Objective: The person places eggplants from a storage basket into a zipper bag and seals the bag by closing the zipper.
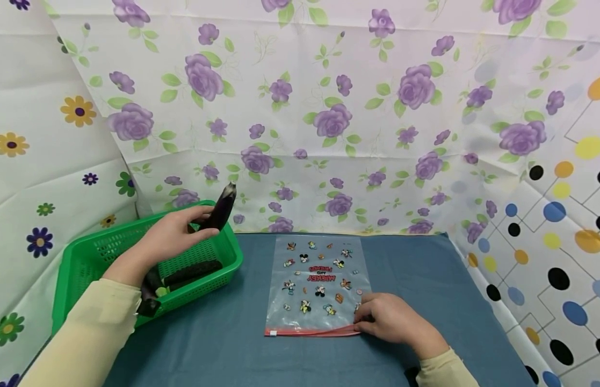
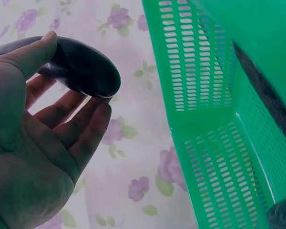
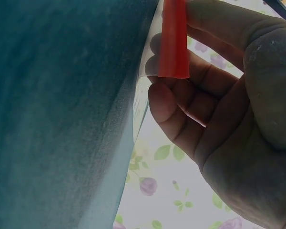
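Observation:
A dark purple eggplant (image 1: pixel 221 209) is held between the thumb and fingers of my left hand (image 1: pixel 166 239), over the green basket (image 1: pixel 236 248). In the left wrist view the glossy eggplant (image 2: pixel 88 69) lies across the fingers, its rounded end outward. A clear zip bag (image 1: pixel 300 279) with printed cartoon figures lies flat on the table, its red zip edge towards me. My right hand (image 1: pixel 394 320) pinches the right end of that edge. The right wrist view shows the red strip (image 3: pixel 174 45) between thumb and fingers.
Inside the basket lie a long, dark, bumpy vegetable (image 1: pixel 193 273) and another dark eggplant (image 1: pixel 149 301), partly hidden by my left forearm. A white slider (image 1: pixel 273 333) sits at the zip's left end. Blue cloth (image 1: pixel 416 269) covers the table; patterned sheets (image 1: pixel 300 107) hang around it.

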Tool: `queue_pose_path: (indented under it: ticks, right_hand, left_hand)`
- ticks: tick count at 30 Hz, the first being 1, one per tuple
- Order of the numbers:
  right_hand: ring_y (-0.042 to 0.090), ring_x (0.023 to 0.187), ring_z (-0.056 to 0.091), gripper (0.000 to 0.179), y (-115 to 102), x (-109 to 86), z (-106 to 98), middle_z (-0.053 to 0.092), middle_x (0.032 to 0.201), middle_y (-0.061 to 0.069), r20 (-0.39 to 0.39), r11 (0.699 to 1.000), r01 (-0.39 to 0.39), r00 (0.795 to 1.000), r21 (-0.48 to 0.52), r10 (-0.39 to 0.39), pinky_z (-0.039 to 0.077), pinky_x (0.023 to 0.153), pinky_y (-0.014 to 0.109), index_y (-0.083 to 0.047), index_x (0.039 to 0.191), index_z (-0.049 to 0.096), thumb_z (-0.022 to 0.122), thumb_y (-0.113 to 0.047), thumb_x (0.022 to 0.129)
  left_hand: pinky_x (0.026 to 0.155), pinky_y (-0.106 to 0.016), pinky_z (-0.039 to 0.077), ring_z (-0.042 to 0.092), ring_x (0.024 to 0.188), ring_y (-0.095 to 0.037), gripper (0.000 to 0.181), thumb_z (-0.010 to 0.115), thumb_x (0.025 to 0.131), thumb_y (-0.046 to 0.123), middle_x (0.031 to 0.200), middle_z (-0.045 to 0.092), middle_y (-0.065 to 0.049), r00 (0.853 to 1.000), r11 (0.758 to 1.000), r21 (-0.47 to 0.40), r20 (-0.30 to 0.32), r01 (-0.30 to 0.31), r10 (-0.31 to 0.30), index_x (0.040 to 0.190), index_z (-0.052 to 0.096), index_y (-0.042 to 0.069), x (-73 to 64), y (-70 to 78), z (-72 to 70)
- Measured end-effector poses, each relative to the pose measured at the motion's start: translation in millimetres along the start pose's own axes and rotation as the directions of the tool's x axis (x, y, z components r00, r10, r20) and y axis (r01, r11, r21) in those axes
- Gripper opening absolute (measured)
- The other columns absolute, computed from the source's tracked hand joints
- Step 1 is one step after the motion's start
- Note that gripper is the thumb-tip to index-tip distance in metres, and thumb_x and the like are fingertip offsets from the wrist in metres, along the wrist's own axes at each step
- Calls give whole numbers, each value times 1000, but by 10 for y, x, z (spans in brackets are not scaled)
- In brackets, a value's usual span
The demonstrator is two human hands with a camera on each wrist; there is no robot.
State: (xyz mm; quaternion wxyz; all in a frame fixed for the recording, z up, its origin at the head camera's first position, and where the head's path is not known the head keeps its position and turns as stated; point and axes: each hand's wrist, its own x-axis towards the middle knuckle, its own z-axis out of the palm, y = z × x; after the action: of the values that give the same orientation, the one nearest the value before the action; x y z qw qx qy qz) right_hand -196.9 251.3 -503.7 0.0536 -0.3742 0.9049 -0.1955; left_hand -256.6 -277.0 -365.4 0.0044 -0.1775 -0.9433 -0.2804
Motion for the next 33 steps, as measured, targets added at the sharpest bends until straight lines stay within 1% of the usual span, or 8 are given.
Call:
queue_pose_path:
  ticks: [3, 8, 15, 19, 21, 25, 29, 33]
  right_hand:
    - [-6, 78, 60, 5, 6, 3, 10, 65, 92, -23, -6, 1000, 9, 1000, 0, -9, 56, 69, 28, -31, 97, 87, 86, -29, 102]
    - [-5, 81, 63, 7, 20, 0, 23, 67, 94, -23, -15, 1000, 20, 1000, -6, -20, 58, 71, 30, -32, 97, 87, 86, -26, 102]
    - [-5, 82, 63, 7, 11, -4, 18, 69, 94, -23, -14, 1000, 7, 1000, -26, -7, 58, 70, 30, -32, 97, 86, 85, -27, 102]
    - [-5, 82, 63, 6, 8, -5, 16, 69, 94, -23, -13, 999, 3, 1000, -36, -3, 58, 70, 30, -33, 98, 86, 85, -28, 102]
    - [-5, 82, 64, 6, 9, -5, 18, 69, 95, -23, -12, 999, 2, 1000, -39, -3, 58, 71, 30, -33, 98, 86, 85, -28, 102]
    - [-5, 82, 63, 6, 16, -2, 24, 69, 95, -23, -13, 999, 5, 1000, -42, -6, 57, 70, 30, -32, 98, 86, 84, -29, 103]
    - [-5, 81, 63, 6, 18, 2, 30, 69, 94, -22, -13, 999, 13, 1000, -44, -14, 57, 69, 29, -31, 99, 86, 84, -29, 104]
    - [-5, 82, 64, 6, 13, 1, 32, 70, 95, -22, -17, 999, 16, 1000, -52, -17, 57, 70, 29, -30, 99, 86, 83, -30, 104]
  left_hand:
    - [96, -59, 57, 67, 130, -42, 78, 69, 110, 54, 155, 61, -26, 1000, 1000, -8, -11, -1, 1, 170, 46, 9, -7, 36, 15]
    - [88, -55, 58, 73, 115, -37, 76, 70, 110, 53, 152, 64, -26, 1000, 1000, -12, -28, -12, 12, 168, 49, 9, 4, 79, 56]
    - [87, -54, 59, 72, 116, -37, 74, 70, 110, 52, 148, 67, -25, 999, 1000, -12, -45, -25, 25, 167, 51, 9, 15, 146, 139]
    - [83, -51, 58, 73, 109, -33, 73, 70, 110, 51, 146, 68, -23, 999, 999, -12, -39, -33, 32, 166, 52, 9, 9, 192, 198]
    - [83, -50, 58, 73, 108, -31, 72, 71, 110, 50, 145, 69, -24, 998, 999, -13, -36, -44, 44, 165, 53, 8, 7, 223, 229]
    - [82, -49, 59, 73, 105, -29, 71, 71, 110, 51, 144, 70, -22, 998, 999, -15, -35, -44, 44, 165, 54, 9, 0, 272, 283]
    - [78, -46, 57, 72, 94, -21, 72, 71, 109, 54, 144, 70, -20, 999, 999, -25, -30, -33, 32, 165, 54, 12, -11, 335, 329]
    - [74, -42, 54, 68, 87, -15, 71, 73, 109, 50, 142, 71, -18, 998, 998, -43, -27, -50, 49, 166, 54, 13, -17, 380, 386]
